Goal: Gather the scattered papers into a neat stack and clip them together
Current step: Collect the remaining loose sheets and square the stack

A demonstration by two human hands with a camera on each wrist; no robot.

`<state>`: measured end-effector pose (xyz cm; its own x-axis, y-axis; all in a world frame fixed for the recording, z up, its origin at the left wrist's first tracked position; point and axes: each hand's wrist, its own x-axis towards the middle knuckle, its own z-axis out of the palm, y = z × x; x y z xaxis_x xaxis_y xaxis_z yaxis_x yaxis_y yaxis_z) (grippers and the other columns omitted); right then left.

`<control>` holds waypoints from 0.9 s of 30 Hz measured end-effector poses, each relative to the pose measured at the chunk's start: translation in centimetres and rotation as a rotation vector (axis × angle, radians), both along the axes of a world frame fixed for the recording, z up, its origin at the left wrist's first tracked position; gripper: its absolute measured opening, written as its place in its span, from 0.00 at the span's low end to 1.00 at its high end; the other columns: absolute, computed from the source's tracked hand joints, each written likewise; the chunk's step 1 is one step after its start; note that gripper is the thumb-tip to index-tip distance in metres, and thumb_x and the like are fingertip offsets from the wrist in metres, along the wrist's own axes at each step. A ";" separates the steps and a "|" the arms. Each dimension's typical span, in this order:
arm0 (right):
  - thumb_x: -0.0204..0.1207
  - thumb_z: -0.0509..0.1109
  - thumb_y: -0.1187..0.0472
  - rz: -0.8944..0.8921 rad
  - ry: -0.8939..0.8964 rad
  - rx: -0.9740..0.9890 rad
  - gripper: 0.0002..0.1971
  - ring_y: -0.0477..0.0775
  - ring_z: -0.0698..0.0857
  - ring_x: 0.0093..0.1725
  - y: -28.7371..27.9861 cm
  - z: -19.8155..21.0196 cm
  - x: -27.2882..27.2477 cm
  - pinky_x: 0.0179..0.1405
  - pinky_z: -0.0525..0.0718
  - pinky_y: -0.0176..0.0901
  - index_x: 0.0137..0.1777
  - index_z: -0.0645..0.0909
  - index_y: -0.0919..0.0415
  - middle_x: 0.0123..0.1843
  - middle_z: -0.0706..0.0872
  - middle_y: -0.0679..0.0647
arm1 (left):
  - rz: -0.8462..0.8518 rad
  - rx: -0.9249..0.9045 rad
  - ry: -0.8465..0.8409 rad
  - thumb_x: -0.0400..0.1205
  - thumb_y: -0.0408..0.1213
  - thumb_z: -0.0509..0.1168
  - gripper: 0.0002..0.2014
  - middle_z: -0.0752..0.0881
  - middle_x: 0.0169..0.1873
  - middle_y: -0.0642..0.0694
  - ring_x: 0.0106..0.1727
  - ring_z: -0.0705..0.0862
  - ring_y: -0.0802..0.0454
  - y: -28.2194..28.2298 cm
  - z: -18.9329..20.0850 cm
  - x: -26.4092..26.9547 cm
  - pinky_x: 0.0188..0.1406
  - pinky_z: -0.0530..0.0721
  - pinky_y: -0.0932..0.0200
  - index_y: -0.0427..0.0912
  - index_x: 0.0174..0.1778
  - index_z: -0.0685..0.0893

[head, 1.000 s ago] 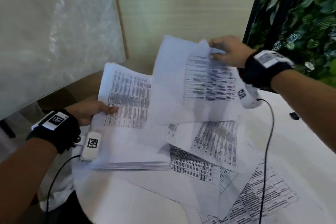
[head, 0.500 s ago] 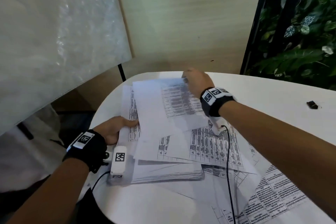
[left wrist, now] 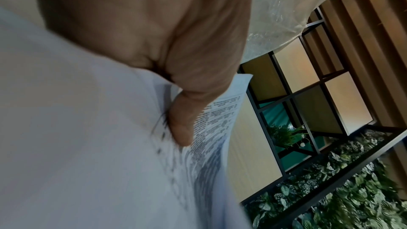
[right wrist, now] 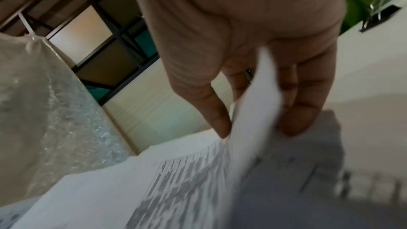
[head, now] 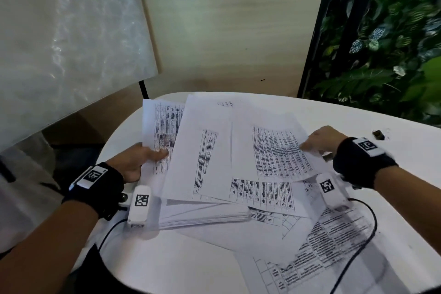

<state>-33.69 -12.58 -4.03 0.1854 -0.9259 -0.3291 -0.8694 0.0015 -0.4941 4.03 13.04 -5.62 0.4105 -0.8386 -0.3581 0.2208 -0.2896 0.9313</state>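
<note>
A thick stack of printed papers [head: 202, 215] lies at the table's left. My left hand [head: 140, 160] grips its left edge, thumb on top [left wrist: 182, 128] of the top page [left wrist: 88, 145]. Two loose sheets rest askew on the stack. My right hand [head: 319, 141] pinches the right edge of the printed sheet [head: 279, 150]. In the right wrist view that sheet's edge [right wrist: 259, 93] runs between thumb and fingers [right wrist: 297, 111]. More loose papers [head: 334, 234] lie spread to the near right. A small black binder clip [head: 378, 135] sits on the table, right of my right hand.
The round white table [head: 405, 174] ends close on the left and front. A plastic-wrapped panel [head: 71, 43] leans at the back left, and a plant wall [head: 381, 43] stands at the back right. A black cable [head: 367, 234] trails over the near-right papers.
My right hand has laid its sheets down over the stack and moved from the pile's far edge to the right side of the printed sheet. The left hand keeps its hold.
</note>
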 end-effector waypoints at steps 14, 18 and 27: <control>0.63 0.86 0.60 -0.074 -0.403 0.072 0.45 0.67 0.78 0.70 2.2 -1.3 5.2 0.64 0.78 0.48 0.74 0.67 0.77 0.70 0.78 0.66 | -0.037 0.014 -0.017 0.85 0.22 0.60 0.14 0.90 0.58 0.31 0.48 0.93 0.39 -1.3 1.8 -3.3 0.50 0.92 0.47 0.29 0.64 0.85; 0.60 0.86 0.58 0.030 -0.263 -0.018 0.36 0.64 0.82 0.63 3.3 -1.8 6.6 0.62 0.83 0.52 0.65 0.74 0.69 0.60 0.82 0.61 | 0.008 0.083 0.009 0.88 0.34 0.61 0.16 0.90 0.61 0.36 0.53 0.90 0.38 -1.4 1.8 -3.7 0.70 0.82 0.40 0.32 0.70 0.83; 0.57 0.84 0.38 0.574 -0.318 0.042 0.56 0.58 0.76 0.74 6.9 -2.0 10.4 0.74 0.75 0.55 0.81 0.60 0.58 0.78 0.74 0.55 | -0.125 0.140 -0.030 0.57 0.30 0.88 0.39 0.88 0.62 0.27 0.63 0.87 0.28 -1.6 1.5 -3.9 0.71 0.79 0.29 0.27 0.66 0.85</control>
<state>-23.32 -5.73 -6.08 0.7400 -0.6386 -0.2109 -0.5498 -0.3939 -0.7366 0.09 11.46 -4.15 0.3189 -0.8265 -0.4639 0.1477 -0.4402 0.8857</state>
